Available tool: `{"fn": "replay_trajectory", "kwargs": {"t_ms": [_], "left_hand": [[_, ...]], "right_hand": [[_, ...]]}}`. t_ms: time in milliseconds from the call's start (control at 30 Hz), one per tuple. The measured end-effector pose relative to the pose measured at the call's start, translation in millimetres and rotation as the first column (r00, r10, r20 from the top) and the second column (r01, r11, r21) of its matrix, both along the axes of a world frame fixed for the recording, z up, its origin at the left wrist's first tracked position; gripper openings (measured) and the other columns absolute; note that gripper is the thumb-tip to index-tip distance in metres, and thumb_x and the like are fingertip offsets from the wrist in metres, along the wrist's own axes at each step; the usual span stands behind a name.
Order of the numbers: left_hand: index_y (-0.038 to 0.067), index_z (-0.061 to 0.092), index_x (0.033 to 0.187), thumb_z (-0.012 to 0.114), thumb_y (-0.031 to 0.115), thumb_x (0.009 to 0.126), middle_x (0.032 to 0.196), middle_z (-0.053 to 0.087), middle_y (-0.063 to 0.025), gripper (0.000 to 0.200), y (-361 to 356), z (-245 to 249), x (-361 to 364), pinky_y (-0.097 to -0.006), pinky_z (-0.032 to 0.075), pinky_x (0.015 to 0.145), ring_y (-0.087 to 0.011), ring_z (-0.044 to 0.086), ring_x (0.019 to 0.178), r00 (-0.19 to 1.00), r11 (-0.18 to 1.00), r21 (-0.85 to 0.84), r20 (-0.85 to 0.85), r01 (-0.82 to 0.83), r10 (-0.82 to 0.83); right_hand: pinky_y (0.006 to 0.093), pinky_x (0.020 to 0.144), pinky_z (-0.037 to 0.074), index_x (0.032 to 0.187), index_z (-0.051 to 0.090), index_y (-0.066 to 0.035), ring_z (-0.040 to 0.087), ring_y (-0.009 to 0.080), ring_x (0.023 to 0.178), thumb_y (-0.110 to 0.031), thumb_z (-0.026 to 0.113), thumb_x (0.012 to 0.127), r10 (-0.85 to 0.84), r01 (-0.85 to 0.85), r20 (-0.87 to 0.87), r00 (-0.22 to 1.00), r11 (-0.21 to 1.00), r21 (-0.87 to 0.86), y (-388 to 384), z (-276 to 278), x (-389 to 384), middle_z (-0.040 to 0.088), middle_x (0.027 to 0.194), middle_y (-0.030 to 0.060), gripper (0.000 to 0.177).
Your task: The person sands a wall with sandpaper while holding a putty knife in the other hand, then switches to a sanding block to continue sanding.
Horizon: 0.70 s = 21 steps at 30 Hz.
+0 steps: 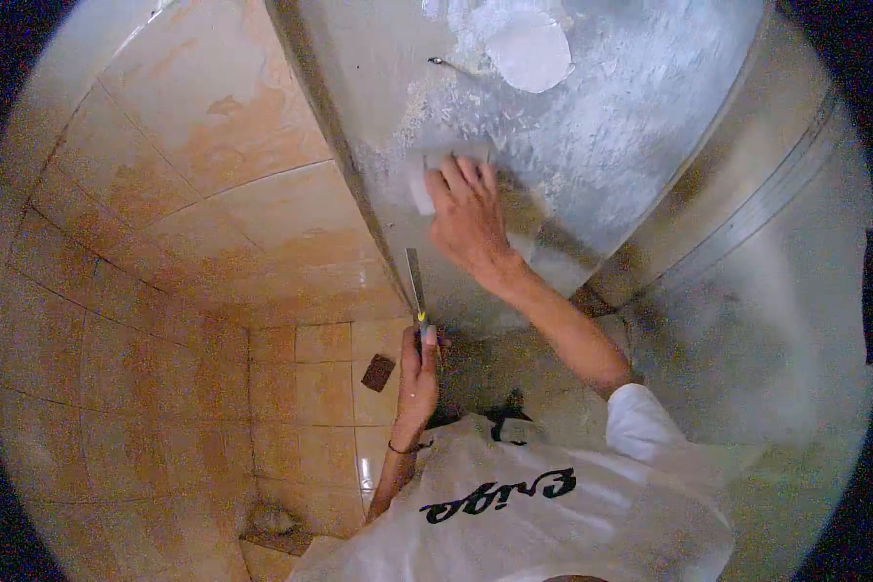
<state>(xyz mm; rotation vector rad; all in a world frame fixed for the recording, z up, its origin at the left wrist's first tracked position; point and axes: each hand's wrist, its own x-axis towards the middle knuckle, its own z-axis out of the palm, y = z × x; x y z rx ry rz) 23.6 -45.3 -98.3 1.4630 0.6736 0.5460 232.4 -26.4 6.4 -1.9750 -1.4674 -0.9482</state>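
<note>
My right hand (470, 218) is closed around a pale flat piece (422, 192) and presses it against a grey panel (388, 107). The piece is blurred and partly under my fingers, so its exact kind does not show. Lower down, beside the panel's edge, my left hand (419, 378) grips a putty knife (414, 276) by its dark handle, the narrow metal blade pointing up. Patchy white material covers much of the panel. Near the top it bears a round white patch (531, 53), with a short wire (438, 61) sticking out beside it.
Tan tiled walls (213, 213) rise on the left, stained orange in places. A small dark brown rectangular piece (377, 372) lies near my left hand on the tiles. A pale curved strip (737, 223) runs down the right side. A blurry object (274, 519) is at lower left.
</note>
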Motion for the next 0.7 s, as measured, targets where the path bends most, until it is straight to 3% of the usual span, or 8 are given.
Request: {"fn": "replay_trajectory", "kwargs": {"t_ms": [67, 200, 400, 500, 567, 667, 700], "left_hand": [[0.003, 0.048, 0.120, 0.044, 0.038, 0.106, 0.096, 0.055, -0.0058, 0.038, -3, -5, 2, -0.0292, 0.044, 0.080, -0.0153, 0.052, 0.087, 0.999, 0.999, 0.046, 0.038, -0.028, 0.027], [0.003, 0.049, 0.119, 0.045, 0.038, 0.106, 0.096, 0.055, -0.0058, 0.037, -3, -3, 7, -0.0290, 0.044, 0.080, -0.0153, 0.051, 0.086, 0.999, 1.000, 0.013, 0.037, 0.027, -0.027], [0.004, 0.050, 0.116, 0.044, 0.036, 0.106, 0.093, 0.055, -0.0046, 0.035, -10, 3, 10, -0.0276, 0.043, 0.077, -0.0149, 0.051, 0.084, 1.000, 1.000, 0.000, -0.010, 0.004, -0.004], [0.004, 0.050, 0.114, 0.044, 0.036, 0.106, 0.091, 0.055, -0.0040, 0.034, -14, 0, 9, -0.0280, 0.043, 0.075, -0.0142, 0.050, 0.083, 0.998, 0.996, -0.084, 0.070, -0.007, 0.013], [0.004, 0.050, 0.112, 0.045, 0.036, 0.105, 0.089, 0.054, -0.0034, 0.033, -18, 10, 8, -0.0279, 0.042, 0.074, -0.0135, 0.049, 0.082, 1.000, 0.999, 0.044, 0.002, -0.032, 0.032], [0.003, 0.050, 0.112, 0.045, 0.037, 0.105, 0.089, 0.054, -0.0034, 0.035, -24, 11, 20, -0.0280, 0.042, 0.074, -0.0132, 0.050, 0.082, 1.000, 0.999, 0.030, -0.012, -0.013, 0.014], [0.003, 0.050, 0.112, 0.045, 0.037, 0.105, 0.089, 0.054, -0.0034, 0.035, -24, 13, 20, -0.0280, 0.042, 0.074, -0.0132, 0.050, 0.082, 1.000, 0.999, 0.031, -0.013, -0.013, 0.014]], "right_hand": [[0.0439, 0.085, 0.039, 0.093, 0.058, -0.003, 0.051, 0.0288, 0.099, -0.007, 0.058, 0.074, -0.041, 0.037, 0.040, 0.998, 0.995, 0.093, -2, 32, -1, 0.053, 0.098, 0.0123, 0.020], [0.0432, 0.084, 0.039, 0.092, 0.057, -0.003, 0.051, 0.0291, 0.097, -0.004, 0.058, 0.072, -0.186, 0.163, 0.129, 0.974, 0.972, 0.172, 19, 22, 10, 0.052, 0.096, 0.0120, 0.020], [0.0426, 0.081, 0.039, 0.091, 0.056, -0.003, 0.052, 0.0292, 0.095, -0.004, 0.056, 0.075, 0.031, -0.030, 0.000, 1.000, 0.995, 0.095, 2, 6, 1, 0.052, 0.096, 0.0121, 0.016], [0.0417, 0.082, 0.040, 0.091, 0.056, -0.004, 0.052, 0.0294, 0.095, -0.005, 0.055, 0.077, -0.031, 0.023, 0.051, 0.998, 0.986, 0.163, -5, 53, -2, 0.052, 0.096, 0.0121, 0.014], [0.0461, 0.090, 0.042, 0.104, 0.063, -0.003, 0.054, 0.0321, 0.105, -0.016, 0.057, 0.081, -0.166, 0.166, 0.012, 0.986, 0.986, 0.019, 2, 66, 5, 0.058, 0.111, 0.0148, 0.027], [0.0414, 0.086, 0.040, 0.096, 0.058, -0.003, 0.053, 0.0298, 0.101, -0.004, 0.055, 0.077, -0.071, 0.051, 0.107, 0.992, 0.982, 0.180, 1, 24, 22, 0.056, 0.107, 0.0140, 0.019], [0.0424, 0.089, 0.040, 0.100, 0.059, -0.002, 0.053, 0.0304, 0.105, -0.007, 0.057, 0.076, -0.059, 0.055, 0.052, 0.997, 0.995, 0.080, -4, 3, 21, 0.056, 0.114, 0.0156, 0.024]]}}
